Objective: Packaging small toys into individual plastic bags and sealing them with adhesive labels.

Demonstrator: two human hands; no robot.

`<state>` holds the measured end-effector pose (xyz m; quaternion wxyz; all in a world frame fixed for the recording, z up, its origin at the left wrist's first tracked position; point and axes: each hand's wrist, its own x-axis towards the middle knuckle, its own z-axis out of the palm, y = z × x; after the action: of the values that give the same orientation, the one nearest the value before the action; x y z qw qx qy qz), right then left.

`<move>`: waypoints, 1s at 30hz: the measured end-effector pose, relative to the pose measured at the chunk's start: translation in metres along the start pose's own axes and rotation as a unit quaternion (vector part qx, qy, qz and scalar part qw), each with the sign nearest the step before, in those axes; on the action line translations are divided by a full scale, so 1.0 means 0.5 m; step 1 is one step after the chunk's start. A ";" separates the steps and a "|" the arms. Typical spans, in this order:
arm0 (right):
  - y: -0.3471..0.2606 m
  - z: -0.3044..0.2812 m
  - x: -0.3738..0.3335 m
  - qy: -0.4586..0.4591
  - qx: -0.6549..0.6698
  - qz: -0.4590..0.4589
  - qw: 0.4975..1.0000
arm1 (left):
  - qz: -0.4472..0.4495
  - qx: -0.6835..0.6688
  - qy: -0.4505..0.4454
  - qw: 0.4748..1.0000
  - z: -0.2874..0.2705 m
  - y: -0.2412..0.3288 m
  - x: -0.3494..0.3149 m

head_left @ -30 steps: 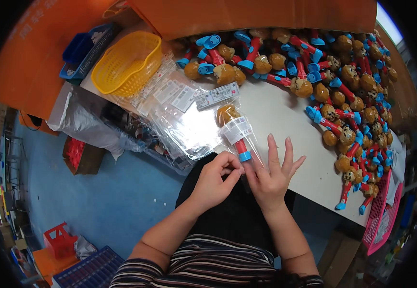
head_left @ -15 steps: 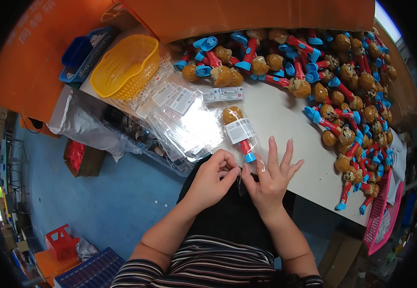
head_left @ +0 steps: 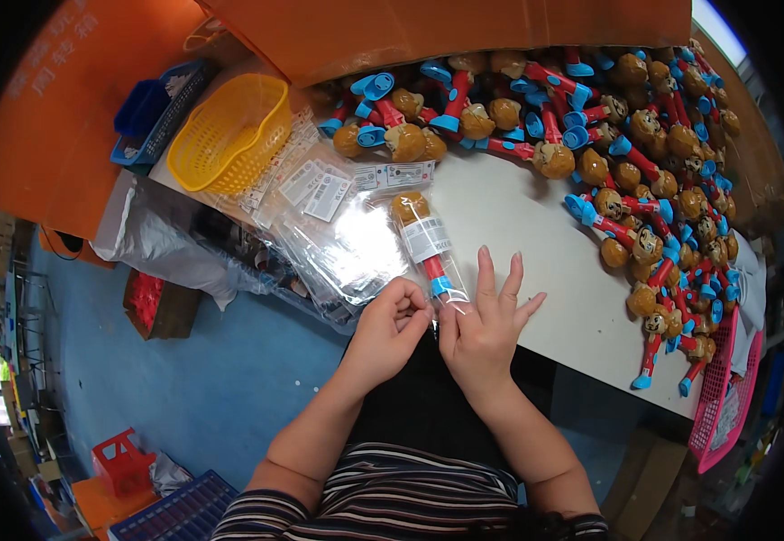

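Note:
A toy figure with a brown round head, red body and blue foot lies inside a clear plastic bag [head_left: 426, 243] with a white label round it. It rests at the table's near edge, its foot toward me. My left hand [head_left: 390, 326] has its fingers curled, thumb and forefinger pinching the near end of the bag. On the other side of that end, my right hand [head_left: 489, 332] pinches the plastic between thumb and forefinger, the other fingers spread. Left of the bagged toy lies a stack of clear plastic bags [head_left: 324, 239] with white labels, shining in the light.
Many loose toy figures [head_left: 649, 243] are heaped along the back and right of the white table [head_left: 509, 216]. A yellow basket [head_left: 229, 135] and blue baskets [head_left: 144, 108] stand at the back left. A pink basket [head_left: 715, 406] hangs by the right edge.
The bagged toy and both hands have shifted slightly left. My right forefinger has drawn in against the bag's near end. The whole view has also moved a little.

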<state>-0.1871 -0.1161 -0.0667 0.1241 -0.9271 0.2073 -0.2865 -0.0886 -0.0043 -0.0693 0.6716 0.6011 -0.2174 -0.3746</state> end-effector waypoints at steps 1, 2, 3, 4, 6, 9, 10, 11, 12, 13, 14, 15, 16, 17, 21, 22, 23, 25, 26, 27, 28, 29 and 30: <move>0.000 0.001 0.000 0.005 -0.001 -0.006 1.000 | 0.000 0.000 0.000 1.000 -0.001 -0.001 -0.001; -0.001 -0.001 0.000 0.005 -0.001 -0.005 1.000 | -0.001 -0.003 0.001 1.000 -0.003 -0.001 -0.002; -0.001 -0.006 0.000 -0.007 -0.007 -0.004 1.000 | -0.002 -0.006 0.003 1.000 -0.005 -0.001 -0.002; -0.002 -0.013 -0.001 -0.019 -0.013 -0.003 1.000 | -0.002 -0.006 0.002 1.000 -0.007 -0.001 -0.003; -0.001 -0.040 -0.004 -0.050 0.023 -0.015 0.998 | 0.000 -0.019 0.010 1.000 -0.016 -0.005 -0.008; 0.036 -0.091 -0.014 -0.090 0.092 -0.066 0.990 | 0.021 -0.007 0.031 0.999 -0.031 -0.006 -0.020; 0.055 -0.104 -0.016 -0.097 0.126 -0.103 0.982 | 0.020 -0.009 0.035 0.999 -0.035 -0.005 -0.026; 0.077 -0.118 -0.016 -0.099 0.124 -0.104 0.982 | 0.022 -0.038 0.048 0.998 -0.034 0.000 -0.031; 0.097 -0.127 -0.016 -0.077 0.132 -0.120 0.981 | 0.023 -0.066 0.063 0.996 -0.034 0.003 -0.037; 0.112 -0.132 -0.014 -0.055 0.141 -0.137 0.979 | 0.023 -0.068 0.066 0.995 -0.035 0.006 -0.045; 0.123 -0.135 -0.010 -0.057 0.141 -0.137 0.979 | 0.049 -0.035 0.099 0.993 -0.036 0.009 -0.052; 0.133 -0.136 -0.003 -0.067 0.138 -0.153 0.976 | 0.075 -0.002 0.132 0.988 -0.037 0.010 -0.060; 0.139 -0.135 0.005 -0.076 0.136 -0.169 0.973 | 0.071 0.014 0.156 0.985 -0.037 0.008 -0.069; 0.139 -0.131 0.015 -0.077 0.137 -0.170 0.973 | 0.071 0.014 0.157 0.985 -0.035 0.008 -0.078; 0.134 -0.116 0.052 -0.091 0.128 -0.265 0.951 | 0.179 0.301 0.196 0.916 -0.028 -0.005 -0.099; 0.133 -0.110 0.058 -0.092 0.135 -0.279 0.946 | 0.261 0.385 0.162 0.870 -0.029 -0.008 -0.093; 0.134 -0.108 0.064 -0.094 0.137 -0.293 0.942 | 0.339 0.460 0.124 0.811 -0.030 -0.007 -0.083; 0.140 -0.099 0.068 -0.087 0.138 -0.308 0.937 | 0.372 0.471 0.105 0.793 -0.035 -0.005 -0.067; 0.142 -0.095 0.069 -0.080 0.140 -0.322 0.933 | 0.393 0.476 0.083 0.782 -0.037 -0.005 -0.059; 0.143 -0.095 0.071 -0.079 0.140 -0.322 0.933 | 0.414 0.481 0.061 0.770 -0.038 -0.004 -0.052; 0.143 -0.097 0.073 -0.080 0.132 -0.338 0.928 | 0.425 0.474 0.062 0.769 -0.038 -0.004 -0.048; 0.144 -0.098 0.073 -0.080 0.124 -0.352 0.924 | 0.425 0.474 0.060 0.769 -0.040 -0.004 -0.046; 0.147 -0.095 0.073 -0.079 0.123 -0.350 0.925 | 0.429 0.471 0.055 0.769 -0.045 -0.003 -0.044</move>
<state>-0.2104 -0.2026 -0.0368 0.1455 -0.9378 -0.1778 -0.2605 -0.0860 0.0270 -0.0715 0.4054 0.7061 -0.5647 0.1351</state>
